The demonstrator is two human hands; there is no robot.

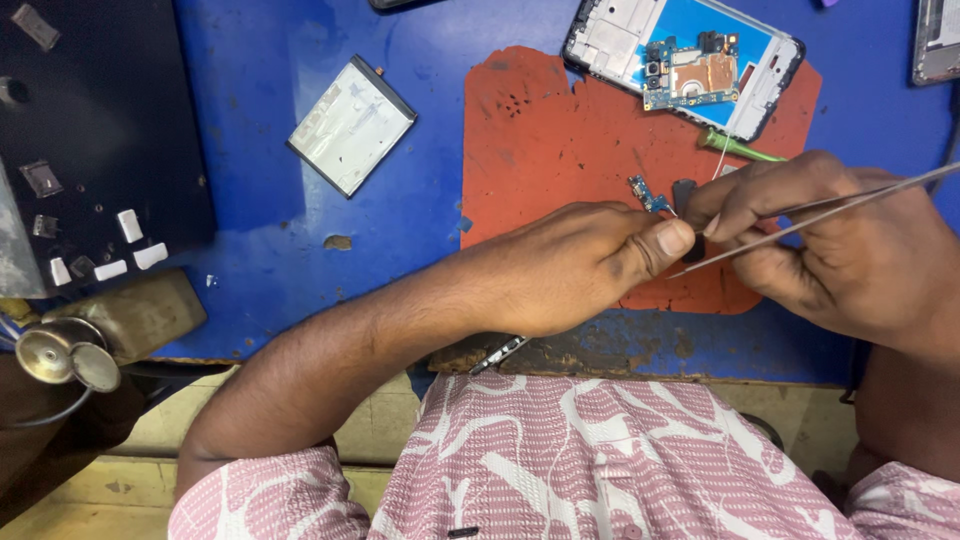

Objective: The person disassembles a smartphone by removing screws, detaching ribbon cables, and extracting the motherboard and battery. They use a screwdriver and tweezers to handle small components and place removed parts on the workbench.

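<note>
Teardown so far: the phone frame (683, 62) is lying open at the top of the red mat (560, 140), back cover off, with the blue main board (690, 75) and its copper shield exposed. Looks like the opening-up part is done.
Battery: already out. The flat white battery (351, 125) sits on its own on the blue counter (260, 60), well apart from the phone, off to the left of the mat.
Small part in hand: a little blue sub-board (650, 194) is out of the frame and sits on the mat right at the fingertips, between both hands. That's the thing being worked on now.
Left hand (575, 265): grip is closed down, thumb pressed forward against the fingers, pinning something small right beside the sub-board. Can't tell exactly what's under the thumb.
Right hand (850, 250): grip closed around metal tweezers (800, 220), tips pointing in toward the left thumb.
Other bits: a green pry tool (740, 148) lies on the mat just below the phone; a black tray (100, 120) on the left holds small loose pieces.
Still left, I'd guess: whatever fix the sub-board needs, then everything goes back in, since battery and board are both still out.
</note>
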